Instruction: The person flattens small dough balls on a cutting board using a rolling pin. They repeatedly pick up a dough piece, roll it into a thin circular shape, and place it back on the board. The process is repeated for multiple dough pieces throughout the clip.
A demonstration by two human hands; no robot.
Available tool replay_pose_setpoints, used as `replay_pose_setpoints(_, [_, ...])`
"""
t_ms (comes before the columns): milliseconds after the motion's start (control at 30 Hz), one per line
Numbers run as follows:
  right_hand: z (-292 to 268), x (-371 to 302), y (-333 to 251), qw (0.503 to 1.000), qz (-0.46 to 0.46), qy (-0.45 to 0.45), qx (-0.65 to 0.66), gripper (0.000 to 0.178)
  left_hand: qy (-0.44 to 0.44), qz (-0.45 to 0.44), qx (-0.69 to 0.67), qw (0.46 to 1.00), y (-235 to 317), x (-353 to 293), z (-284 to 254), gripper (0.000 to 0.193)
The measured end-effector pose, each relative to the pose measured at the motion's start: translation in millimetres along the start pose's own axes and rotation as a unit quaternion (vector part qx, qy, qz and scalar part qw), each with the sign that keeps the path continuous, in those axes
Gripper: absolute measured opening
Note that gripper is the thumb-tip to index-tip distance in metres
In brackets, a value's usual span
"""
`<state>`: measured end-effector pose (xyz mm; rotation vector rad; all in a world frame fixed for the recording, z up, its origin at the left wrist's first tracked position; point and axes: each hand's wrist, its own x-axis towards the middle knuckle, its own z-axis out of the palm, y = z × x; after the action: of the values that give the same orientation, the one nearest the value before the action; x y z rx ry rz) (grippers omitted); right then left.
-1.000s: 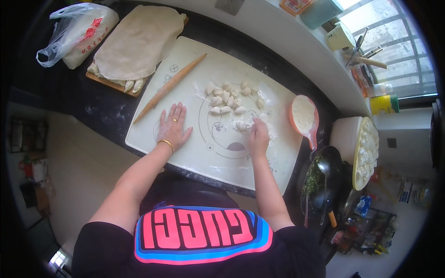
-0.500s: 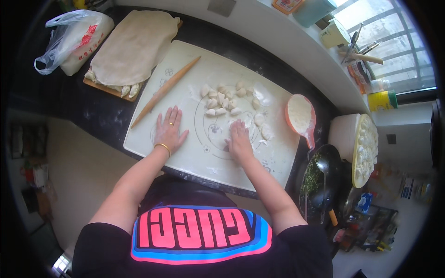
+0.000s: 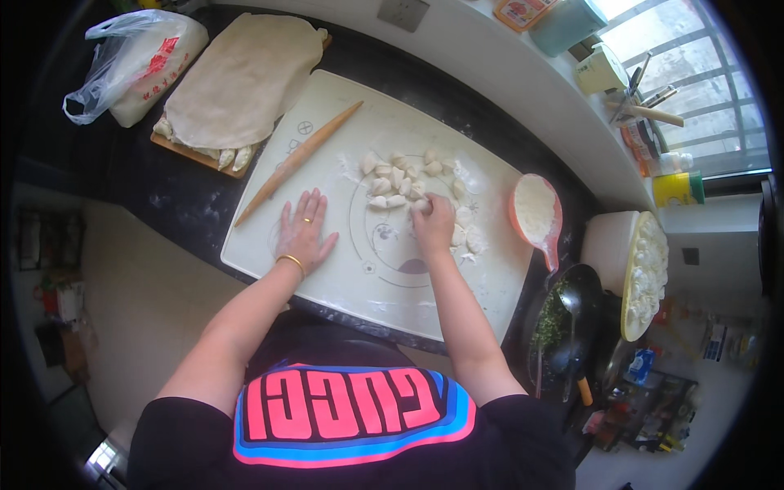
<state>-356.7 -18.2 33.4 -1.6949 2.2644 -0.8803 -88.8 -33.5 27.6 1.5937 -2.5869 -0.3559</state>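
My left hand (image 3: 302, 231) lies flat on the pale kneading mat (image 3: 351, 302), fingers spread and holding nothing. A wooden rolling pin (image 3: 298, 163) rests slantwise on the mat beyond it. Several small floured dough pieces (image 3: 398, 175) sit in a cluster in the middle of the mat. At the near right side of that cluster, my right hand (image 3: 437, 229) has its fingers curled in a pinch around a dough piece, which the fingers partly hide. More flattened, floury pieces (image 3: 475, 239) lie just right of this hand.
A pink-rimmed, handled scoop of flour (image 3: 535, 208) stands at the mat's right edge. Beyond are a wok of chopped greens (image 3: 555, 318) and a tray of dumplings (image 3: 645, 278). Back left, a dough sheet (image 3: 237, 82) covers dumplings on a board, beside a plastic-bagged white sack (image 3: 155, 73).
My right hand has moved away from me and slightly right, from lying stretched on the mat to pinching at the dough pieces. The left hand stays flat in place.
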Motion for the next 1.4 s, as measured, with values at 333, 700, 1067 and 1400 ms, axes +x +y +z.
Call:
replay_pose_setpoints(333, [-17,-58,11,0.997,-0.038,0.060,0.024,0.041,-0.007,-0.005,0.015,1.000,0,0,1,0.075])
replay_pose_setpoints(700, [-20,-38,12,0.995,-0.002,-0.091,0.042,0.043,-0.010,-0.004,0.016,1.000,0,2,0,0.074])
replay_pose_setpoints(1067, [-17,-71,-1,0.964,-0.092,-0.216,-0.124,0.075,-0.007,-0.003,0.009,1.000,-1,2,0,0.075])
replay_pose_setpoints(1400, [-49,-34,23,0.964,0.059,-0.223,0.130,0.054,-0.007,-0.006,0.004,1.000,-1,1,-3,0.074])
